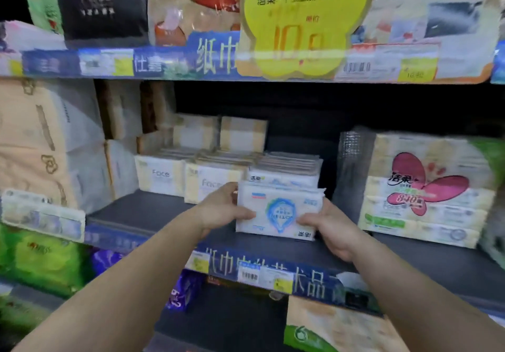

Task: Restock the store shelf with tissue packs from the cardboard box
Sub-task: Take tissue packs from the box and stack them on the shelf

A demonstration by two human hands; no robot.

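Shelf (153, 209): tissue pack (278, 209) upside-down, lengthwise across

Two hands: left hand (222, 209), right hand (332, 228), both on one white tissue pack (278, 211). Two cream "Face" packs (161, 174) (210, 182) in front row. One yellow price sign (303, 21). One butterfly-printed bundle (426, 190).

Store light bright on the upper shelf (246, 72), glare on its wrapped packs; recess behind the middle shelf dark; whole frame soft w/ motion blur, prob. worst at edges; wide-angle bend at corners.
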